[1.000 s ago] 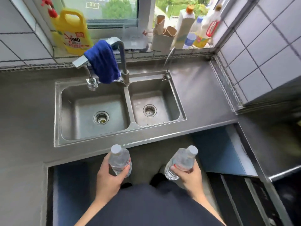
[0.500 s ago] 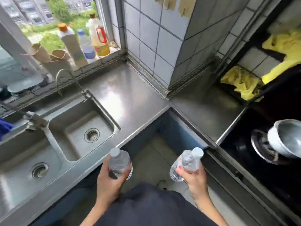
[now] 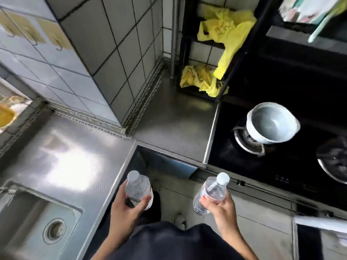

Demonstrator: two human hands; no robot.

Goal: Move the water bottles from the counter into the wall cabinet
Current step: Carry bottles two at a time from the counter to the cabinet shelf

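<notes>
Nearest, down by the dark clothing, gripping a water bottle in each hand. With the left hand, curling thumb and fingers round the lower body of the left bottle, cap up and close to upright. With the right hand, wrapping round the middle of the right bottle, tilted, white cap leaning up and to the right. Holding by the body rather than the cap, probably for a surer hold on thin clear plastic. Taking two at once, most likely to halve the trips. Holding both in the air above the floor, at the inner corner of the counter, resting on nothing and well apart from each other.

Further out, flanked on the left by that steel counter with a sink sunk into it, and on the right by a black stove carrying a pale pot on one burner.

Farthest, facing a tiled wall with hooks stuck on, plus a dark rack stuffed with yellow bags. No sight of the wall cabinet, so apparently mid-carry and not yet at the placing step. Worth planning for a closed door: may have to set one bottle down first, with both hands occupied.
</notes>
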